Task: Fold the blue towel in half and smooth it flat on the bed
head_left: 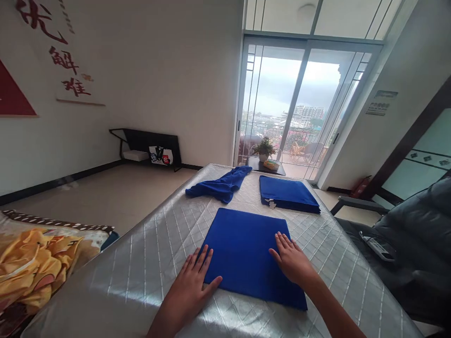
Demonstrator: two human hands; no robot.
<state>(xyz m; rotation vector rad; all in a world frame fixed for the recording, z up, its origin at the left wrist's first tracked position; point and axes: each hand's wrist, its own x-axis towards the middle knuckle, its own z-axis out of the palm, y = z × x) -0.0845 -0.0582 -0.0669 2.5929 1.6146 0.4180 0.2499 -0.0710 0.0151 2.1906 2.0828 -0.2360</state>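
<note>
A folded blue cloth lies flat on the silver quilted table in front of me. My left hand rests open on the cloth's near left corner, fingers flat and partly on the table. My right hand lies open on the cloth's right side, fingers stretched forward. Farther back, a stack of folded blue cloths sits to the right. A crumpled blue cloth lies to the left of that stack.
A dark leather chair with a remote stands at the right. A yellow patterned blanket lies at the left. Beyond the table are a potted plant and glass balcony doors.
</note>
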